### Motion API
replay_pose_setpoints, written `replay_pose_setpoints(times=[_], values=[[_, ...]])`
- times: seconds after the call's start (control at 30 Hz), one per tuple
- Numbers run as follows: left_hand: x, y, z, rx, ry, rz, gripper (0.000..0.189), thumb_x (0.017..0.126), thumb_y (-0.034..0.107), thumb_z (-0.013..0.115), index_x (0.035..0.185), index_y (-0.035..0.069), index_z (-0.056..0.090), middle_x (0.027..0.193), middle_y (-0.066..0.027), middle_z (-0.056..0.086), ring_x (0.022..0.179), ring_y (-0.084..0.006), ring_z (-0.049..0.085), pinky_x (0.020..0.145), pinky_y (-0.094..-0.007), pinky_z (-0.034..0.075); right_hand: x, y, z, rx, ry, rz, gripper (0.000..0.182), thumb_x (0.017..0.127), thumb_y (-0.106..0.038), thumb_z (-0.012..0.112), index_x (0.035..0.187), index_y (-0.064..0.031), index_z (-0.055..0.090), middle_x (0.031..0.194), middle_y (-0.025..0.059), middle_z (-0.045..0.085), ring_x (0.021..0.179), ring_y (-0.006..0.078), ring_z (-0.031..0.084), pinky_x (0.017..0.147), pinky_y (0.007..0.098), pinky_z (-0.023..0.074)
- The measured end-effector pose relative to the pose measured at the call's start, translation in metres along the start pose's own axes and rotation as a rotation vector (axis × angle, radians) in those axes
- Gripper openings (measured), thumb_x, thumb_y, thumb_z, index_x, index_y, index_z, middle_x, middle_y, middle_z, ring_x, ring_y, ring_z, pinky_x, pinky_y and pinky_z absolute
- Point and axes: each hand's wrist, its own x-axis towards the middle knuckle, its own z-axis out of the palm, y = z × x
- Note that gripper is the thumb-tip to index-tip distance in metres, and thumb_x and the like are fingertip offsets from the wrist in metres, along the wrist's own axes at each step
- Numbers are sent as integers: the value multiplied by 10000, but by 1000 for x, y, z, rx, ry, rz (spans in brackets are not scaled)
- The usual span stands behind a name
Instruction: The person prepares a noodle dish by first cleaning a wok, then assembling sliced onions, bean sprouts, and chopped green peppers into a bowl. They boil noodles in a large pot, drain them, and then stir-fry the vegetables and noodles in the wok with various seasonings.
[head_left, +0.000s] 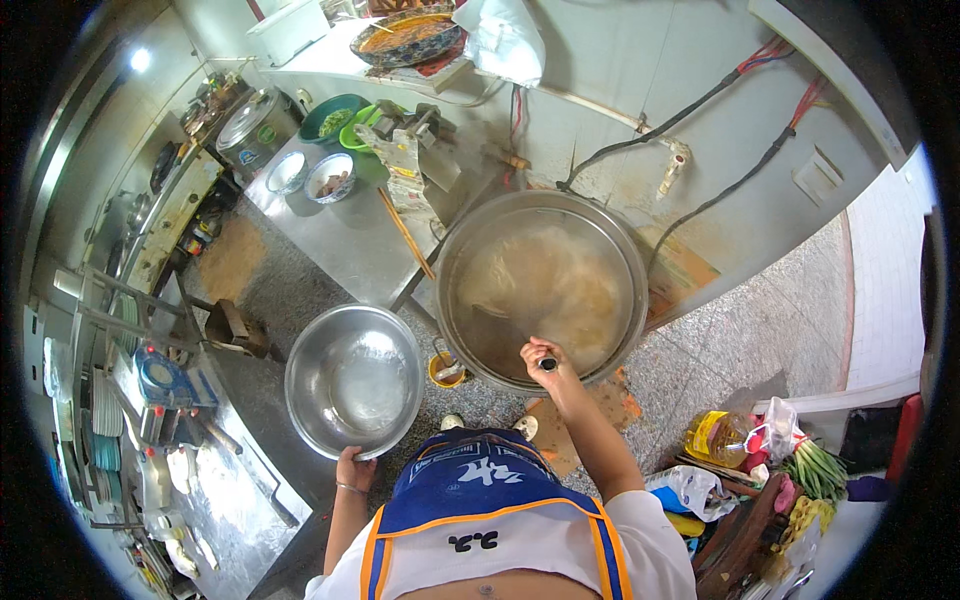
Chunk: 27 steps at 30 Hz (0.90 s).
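A large round metal pot (448, 315) of cloudy, steaming liquid stands in front of me. Over its near rim, my right hand (546, 358) is closed round the handle (548, 364) of a utensil. Only the handle's end shows; steam and my hand hide the rest, so its kind cannot be told. To the left of the pot is a wide stainless steel basin (360, 386), its shiny inside facing up. My left hand (355, 471) grips the basin's near rim. Low between basin and pot is a small yellow container (448, 370) with a ladle in it.
A steel table (330, 244) beyond the basin bears patterned bowls (330, 178), a green basin (334, 118) and a noodle-press-like machine (412, 161). Wooden sticks (405, 232) jut towards the pot. Another steel worktop (247, 540) stands at left. Cables (652, 139) hang behind; an oil jug (718, 438) is at right.
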Motion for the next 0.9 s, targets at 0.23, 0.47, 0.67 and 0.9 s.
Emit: replay_pose_setpoints(times=[0.23,0.47,0.67,0.9], values=[[10,9,34,-75,-37,-33,114,703,111,515,802,71,478,765,-49,556,704,-189,544,563,-299,444,-52,9,-24,-173,11,-144,116,809,-17,464,719,-32,391,625,0,390,484,58,411,433,182,378],[-6,-2,34,27,-112,9,201,721,137,482,899,45,490,859,-80,579,762,-217,561,628,-330,445,-41,-18,-21,-343,228,-222,166,789,-10,493,679,-56,379,596,15,417,470,75,408,416,193,373],[-12,-10,25,117,-67,-27,202,728,140,470,897,36,509,840,-87,586,753,-222,573,601,-339,496,0,-46,-4,-716,247,-329,213,758,15,503,635,-64,348,565,20,401,456,88,415,404,179,376],[-11,-10,40,79,-117,-1,196,727,111,456,878,-4,503,824,-112,580,735,-256,572,603,-373,491,-48,-16,-46,-784,175,-187,198,820,-76,478,644,-79,386,578,-3,391,482,63,386,452,188,342]])
